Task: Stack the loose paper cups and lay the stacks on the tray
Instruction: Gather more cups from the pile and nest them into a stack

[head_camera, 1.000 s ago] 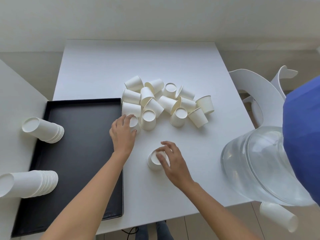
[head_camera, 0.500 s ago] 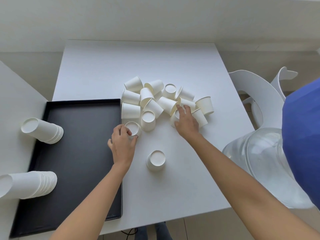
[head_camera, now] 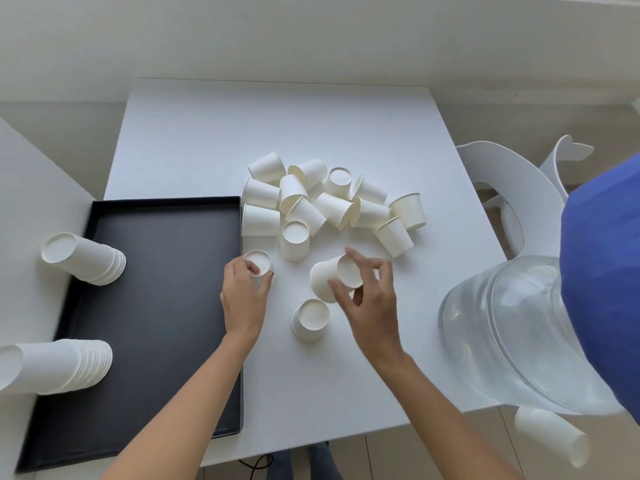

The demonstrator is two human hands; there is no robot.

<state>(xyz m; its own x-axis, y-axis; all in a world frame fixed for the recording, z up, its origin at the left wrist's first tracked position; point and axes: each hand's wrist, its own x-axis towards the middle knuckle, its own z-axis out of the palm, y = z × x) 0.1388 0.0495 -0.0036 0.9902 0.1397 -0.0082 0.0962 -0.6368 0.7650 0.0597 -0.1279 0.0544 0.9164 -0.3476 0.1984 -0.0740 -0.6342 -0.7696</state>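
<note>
A heap of loose white paper cups [head_camera: 332, 206] lies on the white table [head_camera: 277, 126], right of the black tray [head_camera: 156, 306]. My left hand [head_camera: 244, 296] grips an upside-down cup [head_camera: 258, 261] beside the tray's right rim. My right hand [head_camera: 370, 292] holds a tilted cup [head_camera: 329, 278] by its base, just above the table. Below it, one upside-down cup [head_camera: 310, 318] stands alone. Two finished stacks lie on their sides on the tray's left part: an upper stack [head_camera: 83, 259] and a lower stack [head_camera: 52, 365].
A large clear water bottle [head_camera: 512, 334] with a blue cap part [head_camera: 602, 278] fills the right foreground. A white chair [head_camera: 512, 188] stands past the table's right edge. Another cup stack [head_camera: 554, 438] shows at the bottom right.
My right hand has come back from the heap with a cup and now holds it tilted near the lone cup. My left hand stayed on its upside-down cup.
</note>
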